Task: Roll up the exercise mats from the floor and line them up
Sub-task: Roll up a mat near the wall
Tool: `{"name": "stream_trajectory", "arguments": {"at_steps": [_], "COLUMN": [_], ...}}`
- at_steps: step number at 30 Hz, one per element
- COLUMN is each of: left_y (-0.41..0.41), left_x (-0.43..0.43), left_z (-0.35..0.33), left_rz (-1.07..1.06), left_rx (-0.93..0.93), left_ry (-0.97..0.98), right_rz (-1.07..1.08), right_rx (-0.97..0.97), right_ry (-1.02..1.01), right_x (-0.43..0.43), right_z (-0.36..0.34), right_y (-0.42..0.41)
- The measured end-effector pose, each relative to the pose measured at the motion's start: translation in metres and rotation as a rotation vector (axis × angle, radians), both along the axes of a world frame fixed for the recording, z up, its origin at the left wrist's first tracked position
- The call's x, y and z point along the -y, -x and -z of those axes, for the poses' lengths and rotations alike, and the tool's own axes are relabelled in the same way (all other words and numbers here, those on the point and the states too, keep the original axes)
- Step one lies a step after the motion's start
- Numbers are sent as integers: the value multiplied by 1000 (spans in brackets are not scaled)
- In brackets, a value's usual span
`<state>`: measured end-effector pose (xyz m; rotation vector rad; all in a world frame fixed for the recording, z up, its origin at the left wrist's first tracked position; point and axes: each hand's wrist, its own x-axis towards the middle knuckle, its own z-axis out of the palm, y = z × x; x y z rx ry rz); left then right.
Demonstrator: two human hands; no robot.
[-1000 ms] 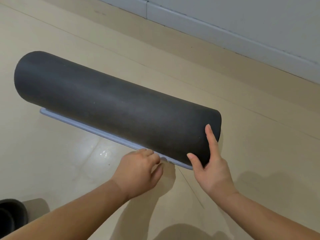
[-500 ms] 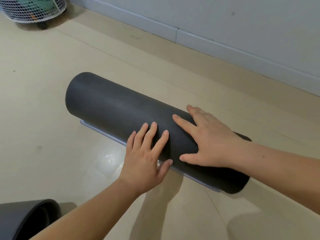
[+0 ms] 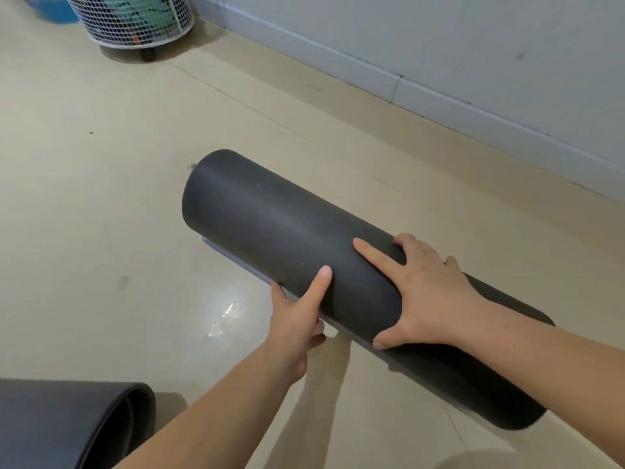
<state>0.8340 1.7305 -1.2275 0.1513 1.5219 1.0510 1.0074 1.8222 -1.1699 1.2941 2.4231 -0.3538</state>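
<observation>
L hand [image 3: 297, 319] clamped on the mat [image 3: 270, 225]: thumb up the near face, fingers tucked under, prob. to stop it uncoiling. R hand [image 3: 429, 292] just right of it, flat & splayed over the top, pressing not gripping, to steady the roll. Mat's fully rolled, at floor [image 3: 84, 198] level under both hands; resting or just lifted, can't tell. 2nd roll [image 3: 67, 424] sits nearer than the grip, off to its left, likely the lineup spot. Far beyond the grip: basket [image 3: 135, 25] by the wall [image 3: 439, 35].
</observation>
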Motion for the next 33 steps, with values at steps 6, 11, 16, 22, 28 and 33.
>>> {"name": "stream_trajectory", "arguments": {"at_steps": [6,11,16,22,28,33], "left_y": [-20,-25,-58,-150,-230,-275], "left_x": [0,-7,-39,-80,-134,-163], "left_z": [0,-7,-31,-37,-81,-50], "left_rz": [-83,122,569,1263,1754,1607], "left_rx": [92,59,-160,-936,-1887,-1717], "left_ry": [-90,-45,80,-88,-647,-419], "right_rz": [-12,0,67,156,368,601], "right_rx": [-15,9,76,130,153,115], "right_ry": [-102,-166,-202,-190,-189,-172], "right_x": [7,12,7,1,13,17], "right_z": [7,8,3,-6,-11,-6], "right_y": [-6,-26,-100,-231,-366,-399]}}
